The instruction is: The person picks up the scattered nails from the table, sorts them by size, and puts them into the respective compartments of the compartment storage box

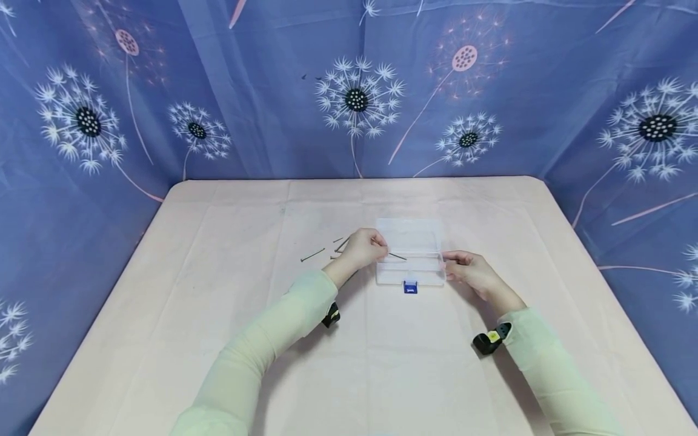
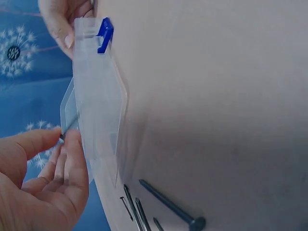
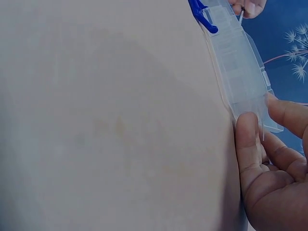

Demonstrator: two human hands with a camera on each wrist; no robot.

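Observation:
A clear plastic box (image 1: pixel 384 277) with a blue latch (image 1: pixel 411 287) stands on the table, its lid (image 1: pixel 409 225) raised at the back. Between thumb and fingertips, my left hand (image 1: pixel 362 247) pinches a dark nail (image 1: pixel 398 257) by its head end, the shank pointing right over the box. The left wrist view shows the nail's head (image 2: pixel 61 139) at the fingertips. At the box's right end, my right hand (image 1: pixel 473 272) grips the side wall, with the thumb and fingers (image 3: pixel 247 130) around it in the right wrist view.
Several loose nails lie left of the box, partly behind the left hand; one long nail (image 1: pixel 312 255) lies farthest left. A larger nail (image 2: pixel 168 202) shows close up in the left wrist view. A blue dandelion-print curtain (image 1: pixel 262 91) surrounds the pale tabletop (image 1: pixel 218 242).

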